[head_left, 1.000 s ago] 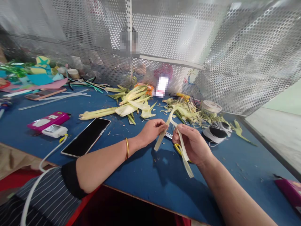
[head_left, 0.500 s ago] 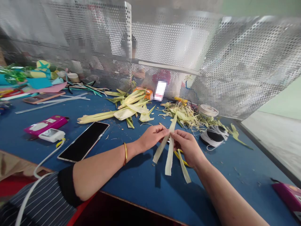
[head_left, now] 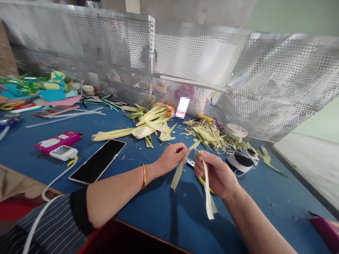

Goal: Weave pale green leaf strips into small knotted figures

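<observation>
My left hand (head_left: 173, 157) pinches a pale corn husk strip (head_left: 178, 174), whose lower end hangs free above the blue table. My right hand (head_left: 215, 173), fingers closed, holds a narrower corn husk strip (head_left: 208, 192) that dangles below it. Near the fingertips the two strips seem to meet at a short upper piece; whether they are still joined is unclear. Beneath my right hand lie yellow-handled scissors (head_left: 190, 162), partly covered. Another husk piece shows on the table behind the right strip.
Whole corn husks (head_left: 150, 123) lie ahead, beside a heap of shreds (head_left: 212, 135). A black spool with white cord (head_left: 241, 158) stands to the right. At left are a large phone (head_left: 97, 161), a white cabled device (head_left: 63, 152) and a magenta case (head_left: 58, 141). A perforated metal screen (head_left: 196, 53) borders the back.
My right hand has drawn slightly right and down, away from my left, spreading the strips apart. The strip in it now hangs further right. The view has tilted a little upward.
</observation>
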`<state>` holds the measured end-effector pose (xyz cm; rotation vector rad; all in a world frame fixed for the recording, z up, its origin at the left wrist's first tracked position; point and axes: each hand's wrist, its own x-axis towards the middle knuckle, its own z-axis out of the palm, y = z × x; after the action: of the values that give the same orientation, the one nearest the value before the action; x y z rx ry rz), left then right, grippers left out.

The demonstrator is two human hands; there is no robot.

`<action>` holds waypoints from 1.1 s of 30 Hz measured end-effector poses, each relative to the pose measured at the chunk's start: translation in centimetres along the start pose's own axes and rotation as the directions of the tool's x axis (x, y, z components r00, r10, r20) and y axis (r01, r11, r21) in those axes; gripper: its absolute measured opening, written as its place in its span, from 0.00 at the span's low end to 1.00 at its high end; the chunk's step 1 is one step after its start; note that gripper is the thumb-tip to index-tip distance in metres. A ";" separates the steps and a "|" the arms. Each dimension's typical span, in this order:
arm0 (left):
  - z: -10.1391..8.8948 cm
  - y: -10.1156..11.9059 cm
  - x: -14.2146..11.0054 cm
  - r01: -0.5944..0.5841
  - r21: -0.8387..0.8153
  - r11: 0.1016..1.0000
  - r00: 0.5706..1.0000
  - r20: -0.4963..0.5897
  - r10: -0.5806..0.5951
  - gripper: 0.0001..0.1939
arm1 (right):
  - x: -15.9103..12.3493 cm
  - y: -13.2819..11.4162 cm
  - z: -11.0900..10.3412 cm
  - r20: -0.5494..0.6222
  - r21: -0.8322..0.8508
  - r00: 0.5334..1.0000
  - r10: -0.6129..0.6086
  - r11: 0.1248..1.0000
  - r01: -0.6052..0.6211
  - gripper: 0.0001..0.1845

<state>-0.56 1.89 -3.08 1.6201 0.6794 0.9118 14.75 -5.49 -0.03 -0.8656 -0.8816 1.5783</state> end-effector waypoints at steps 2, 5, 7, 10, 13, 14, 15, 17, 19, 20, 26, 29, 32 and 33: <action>-0.1 0.1 0.0 0.016 0.011 1.000 1.000 -0.020 -0.015 0.17 | -0.4 -0.6 0.3 0.014 0.002 0.999 -0.032 0.999 0.032 0.14; -0.2 0.1 0.0 0.036 0.043 0.998 0.998 -0.054 -0.034 0.16 | -1.0 -1.5 0.6 0.033 -0.017 0.994 -0.109 0.994 0.109 0.15; -0.2 0.0 0.1 0.057 0.076 0.995 0.995 -0.086 -0.050 0.16 | -1.4 -1.9 0.6 0.047 -0.029 0.985 -0.167 0.985 0.168 0.16; -0.2 -0.3 0.2 0.116 0.105 0.988 0.983 -0.151 -0.099 0.16 | -2.1 -2.5 0.3 0.047 -0.006 0.964 -0.261 0.965 0.262 0.19; -0.3 -0.4 0.4 0.211 0.064 0.975 0.959 -0.205 -0.194 0.16 | -2.7 -3.0 -0.2 0.029 0.032 0.938 -0.346 0.938 0.346 0.21; -0.3 -0.4 0.4 0.248 0.040 0.968 0.948 -0.217 -0.234 0.16 | -2.7 -3.2 -0.3 0.023 0.036 0.929 -0.370 0.929 0.369 0.22; -0.3 -0.4 0.5 0.282 0.014 0.959 0.936 -0.225 -0.272 0.16 | -2.7 -3.3 -0.4 0.019 0.033 0.923 -0.385 0.922 0.385 0.22; -0.3 -0.3 0.5 0.325 -0.027 0.945 0.919 -0.228 -0.323 0.15 | -2.3 -3.4 -0.5 0.012 -0.012 0.930 -0.368 0.930 0.368 0.22; -0.1 -0.2 0.4 0.340 -0.056 0.939 0.913 -0.218 -0.344 0.15 | -1.5 -3.0 -0.7 -0.027 -0.144 0.959 -0.282 0.951 0.275 0.19; 0.0 -0.1 0.3 0.345 -0.070 0.936 0.913 -0.209 -0.351 0.15 | -1.0 -2.6 -0.9 -0.072 -0.244 0.970 -0.234 0.947 0.210 0.18; 1.0 0.1 0.0 0.414 -0.077 0.907 0.891 -0.172 -0.421 0.11 | 1.2 -0.1 -2.3 -0.201 -0.775 0.973 -0.112 0.626 -0.088 0.22; 1.2 0.1 -0.1 0.435 -0.048 0.899 0.882 -0.177 -0.436 0.10 | 1.2 -0.1 -2.6 -0.240 -0.964 0.954 -0.180 0.161 -0.212 0.20; 1.2 0.0 -0.1 0.443 -0.032 0.896 0.878 -0.189 -0.441 0.08 | 1.1 -0.5 -2.9 -0.285 -0.916 0.926 -0.246 -0.213 -0.339 0.16; 1.2 0.0 -0.1 0.444 -0.018 0.896 0.877 -0.197 -0.438 0.08 | 1.2 -0.6 -3.0 -0.305 -0.895 0.924 -0.232 -0.262 -0.361 0.15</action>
<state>0.35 1.20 -3.24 1.3246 1.1521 0.7276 17.52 -3.95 -1.00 -2.3731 -1.8787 0.1573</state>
